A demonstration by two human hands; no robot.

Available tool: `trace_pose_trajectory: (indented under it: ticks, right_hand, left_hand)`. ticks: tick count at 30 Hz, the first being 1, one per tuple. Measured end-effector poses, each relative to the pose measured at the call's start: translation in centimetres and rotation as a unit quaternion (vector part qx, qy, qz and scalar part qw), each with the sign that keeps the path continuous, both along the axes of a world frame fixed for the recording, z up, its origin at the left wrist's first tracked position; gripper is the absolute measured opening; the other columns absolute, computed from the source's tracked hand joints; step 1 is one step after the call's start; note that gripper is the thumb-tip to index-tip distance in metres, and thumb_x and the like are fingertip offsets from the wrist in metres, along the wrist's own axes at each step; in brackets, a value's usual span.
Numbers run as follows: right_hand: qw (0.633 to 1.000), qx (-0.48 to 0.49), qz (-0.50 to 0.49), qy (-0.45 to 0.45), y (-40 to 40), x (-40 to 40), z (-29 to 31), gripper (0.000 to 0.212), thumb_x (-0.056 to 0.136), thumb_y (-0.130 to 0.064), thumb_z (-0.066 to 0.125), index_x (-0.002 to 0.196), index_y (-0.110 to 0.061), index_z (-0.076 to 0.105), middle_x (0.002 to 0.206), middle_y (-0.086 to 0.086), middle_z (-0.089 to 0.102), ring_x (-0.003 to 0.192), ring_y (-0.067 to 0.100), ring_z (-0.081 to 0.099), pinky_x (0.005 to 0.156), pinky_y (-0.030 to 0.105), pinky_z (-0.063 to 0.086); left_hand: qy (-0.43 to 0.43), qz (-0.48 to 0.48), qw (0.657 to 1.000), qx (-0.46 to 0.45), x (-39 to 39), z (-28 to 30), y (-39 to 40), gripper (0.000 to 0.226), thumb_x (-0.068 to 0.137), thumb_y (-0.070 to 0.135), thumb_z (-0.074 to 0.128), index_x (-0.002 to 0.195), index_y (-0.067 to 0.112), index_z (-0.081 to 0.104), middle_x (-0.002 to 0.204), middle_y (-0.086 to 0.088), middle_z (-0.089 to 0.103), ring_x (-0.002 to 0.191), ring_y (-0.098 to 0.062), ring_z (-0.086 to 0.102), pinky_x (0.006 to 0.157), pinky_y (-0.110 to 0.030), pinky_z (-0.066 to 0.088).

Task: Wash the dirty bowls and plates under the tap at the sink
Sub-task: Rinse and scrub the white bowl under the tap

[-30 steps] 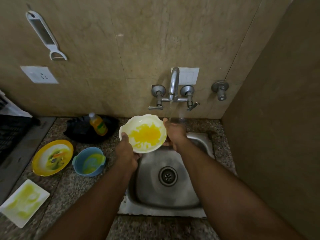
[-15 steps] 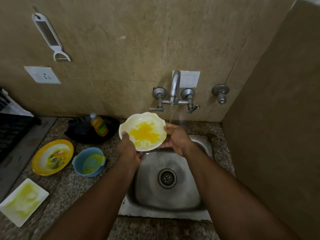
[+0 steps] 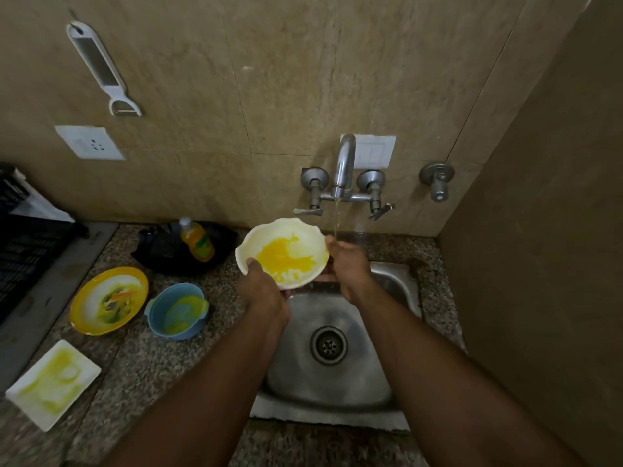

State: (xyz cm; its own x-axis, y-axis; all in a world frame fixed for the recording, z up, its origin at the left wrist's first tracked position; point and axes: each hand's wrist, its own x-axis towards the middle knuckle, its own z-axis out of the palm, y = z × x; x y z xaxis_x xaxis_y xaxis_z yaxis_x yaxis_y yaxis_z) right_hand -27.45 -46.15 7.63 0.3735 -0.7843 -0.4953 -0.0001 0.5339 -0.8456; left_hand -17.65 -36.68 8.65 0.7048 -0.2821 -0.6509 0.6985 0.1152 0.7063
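A white scalloped bowl smeared with yellow residue is held over the back left of the steel sink. My left hand grips its near rim, thumb inside. My right hand holds its right rim. A thin stream of water runs from the tap and lands on my right hand, just right of the bowl. On the counter to the left sit a yellow-rimmed dirty plate, a blue bowl and a white square plate.
A bottle of orange dish liquid stands on a black cloth behind the blue bowl. A dark rack fills the far left. A side wall closes in on the right. A spare valve sticks out of the back wall.
The bowl and both hands have shifted slightly toward the water stream, and the stream now falls on my right hand. The yellow residue has spread a little inside the bowl.
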Motion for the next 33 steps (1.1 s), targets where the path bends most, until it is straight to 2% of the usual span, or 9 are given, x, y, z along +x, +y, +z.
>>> trace_pose_trajectory:
  ticks: [2, 8, 11, 14, 18, 21, 26, 30, 33]
  right_hand:
    - [1.0, 0.001, -0.024, 0.005, 0.2, 0.4, -0.1, 0.03, 0.107, -0.034, 0.051, 0.112, -0.011, 0.069, 0.105, 0.015, 0.076, 0.082, 0.028, 0.074, 0.061, 0.043, 0.064]
    - [0.996, 0.036, 0.062, -0.05, 0.5, 0.1, -0.1, 0.03, 0.109, -0.02, 0.042, 0.13, -0.019, 0.062, 0.117, 0.017, 0.073, 0.098, 0.041, 0.073, 0.074, 0.061, 0.061]
    - [0.999, 0.007, 0.043, -0.033, -0.3, -0.3, 0.8, 0.026, 0.109, -0.024, 0.043, 0.124, -0.017, 0.063, 0.112, 0.015, 0.074, 0.092, 0.036, 0.073, 0.066, 0.052, 0.063]
    - [0.998, -0.02, 0.052, -0.006, -1.3, -0.8, 1.3, 0.025, 0.108, -0.027, 0.046, 0.12, -0.019, 0.066, 0.102, 0.013, 0.075, 0.084, 0.034, 0.073, 0.061, 0.048, 0.063]
    - [0.994, -0.083, 0.049, 0.042, -1.9, -0.2, 1.9, 0.028, 0.107, -0.034, 0.048, 0.116, -0.021, 0.072, 0.088, 0.007, 0.076, 0.074, 0.028, 0.073, 0.053, 0.037, 0.059]
    - [0.995, -0.076, 0.032, 0.052, -2.1, 0.6, 1.9, 0.024, 0.107, -0.036, 0.05, 0.102, -0.023, 0.07, 0.083, 0.004, 0.074, 0.07, 0.024, 0.07, 0.057, 0.036, 0.059]
    - [0.997, -0.01, 0.071, -0.025, -2.0, -0.7, 0.7, 0.02, 0.105, -0.015, 0.05, 0.116, -0.02, 0.067, 0.106, 0.01, 0.074, 0.092, 0.031, 0.072, 0.08, 0.054, 0.059]
    - [1.0, -0.013, -0.006, 0.019, -2.5, -0.7, 0.6, 0.027, 0.105, -0.035, 0.056, 0.097, -0.016, 0.073, 0.087, 0.01, 0.076, 0.071, 0.029, 0.072, 0.063, 0.044, 0.059]
    - [0.998, -0.031, 0.051, 0.016, -2.7, -0.9, 1.0, 0.024, 0.106, -0.024, 0.053, 0.114, -0.012, 0.072, 0.092, 0.005, 0.077, 0.078, 0.025, 0.073, 0.063, 0.04, 0.061]
  left_hand:
    - [-0.006, 0.026, 1.0, 0.002, -0.5, 0.3, -0.2, 0.044, 0.105, 0.047, 0.049, 0.134, 0.017, 0.061, 0.117, -0.01, 0.072, 0.099, -0.035, 0.073, 0.077, -0.047, 0.064]
    - [-0.046, 0.019, 0.999, 0.013, -0.1, -0.2, 0.0, 0.039, 0.101, 0.042, 0.061, 0.128, 0.014, 0.064, 0.119, -0.013, 0.073, 0.096, -0.031, 0.072, 0.081, -0.049, 0.063]
    - [-0.008, -0.089, 0.995, -0.045, 0.8, 0.0, 1.1, 0.043, 0.092, 0.055, 0.067, 0.12, 0.023, 0.068, 0.11, -0.01, 0.076, 0.097, -0.033, 0.074, 0.081, -0.055, 0.062]
    - [0.039, -0.154, 0.982, -0.103, 3.3, -0.2, 1.9, 0.067, 0.087, 0.076, 0.053, 0.13, 0.027, 0.068, 0.124, -0.012, 0.074, 0.112, -0.042, 0.068, 0.095, -0.068, 0.052]
    - [0.002, -0.198, 0.978, -0.07, 4.3, 1.0, 1.5, 0.064, 0.094, 0.071, 0.049, 0.136, 0.024, 0.063, 0.129, -0.014, 0.071, 0.113, -0.044, 0.067, 0.087, -0.065, 0.056]
    - [0.017, -0.166, 0.986, 0.006, 3.6, 1.5, 0.9, 0.056, 0.096, 0.067, 0.053, 0.134, 0.026, 0.059, 0.125, -0.009, 0.07, 0.108, -0.04, 0.068, 0.082, -0.063, 0.058]
    - [0.016, -0.109, 0.993, 0.029, 2.1, 0.8, 0.3, 0.039, 0.1, 0.061, 0.051, 0.115, 0.025, 0.057, 0.118, -0.011, 0.068, 0.09, -0.035, 0.068, 0.084, -0.063, 0.058]
    - [0.021, -0.1, 0.994, 0.037, 1.1, 0.3, 0.1, 0.037, 0.101, 0.059, 0.05, 0.115, 0.025, 0.055, 0.115, -0.009, 0.066, 0.09, -0.035, 0.067, 0.088, -0.066, 0.056]
    - [0.0, -0.067, 0.996, 0.058, 0.9, 0.9, 0.0, 0.037, 0.103, 0.055, 0.05, 0.12, 0.023, 0.056, 0.113, -0.008, 0.063, 0.094, -0.034, 0.065, 0.089, -0.06, 0.058]
